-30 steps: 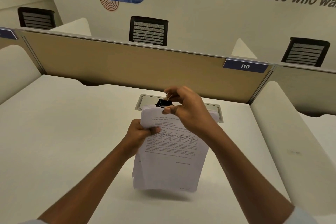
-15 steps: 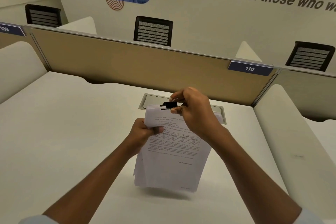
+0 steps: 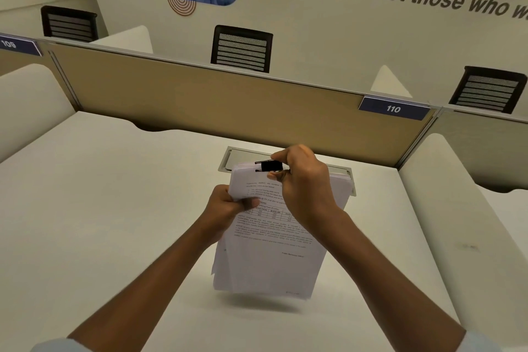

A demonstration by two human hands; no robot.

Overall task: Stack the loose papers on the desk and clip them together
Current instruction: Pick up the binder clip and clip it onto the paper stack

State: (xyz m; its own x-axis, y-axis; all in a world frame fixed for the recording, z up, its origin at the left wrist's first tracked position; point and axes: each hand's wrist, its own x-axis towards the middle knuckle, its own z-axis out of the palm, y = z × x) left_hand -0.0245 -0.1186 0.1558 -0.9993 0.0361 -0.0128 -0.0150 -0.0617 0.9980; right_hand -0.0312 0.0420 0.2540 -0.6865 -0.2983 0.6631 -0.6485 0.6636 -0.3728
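A stack of printed white papers (image 3: 268,260) hangs tilted above the white desk (image 3: 100,223), its lower edge off the surface. My left hand (image 3: 228,208) grips the stack at its upper left side, thumb on the front sheet. My right hand (image 3: 303,186) pinches a black binder clip (image 3: 270,166) by its wire handles at the stack's top edge. The clip's jaws face left, right at that top edge. I cannot tell whether they bite the sheets.
A metal cable hatch (image 3: 237,157) is set into the desk behind the papers. A tan partition (image 3: 200,100) with a "110" label (image 3: 393,108) closes the back. Rounded white dividers stand at left (image 3: 25,100) and right (image 3: 457,194). Black chairs show beyond.
The clip has turned from upright to lying sideways at the stack's top edge. My right hand shifted slightly with it. The left hand keeps its hold.
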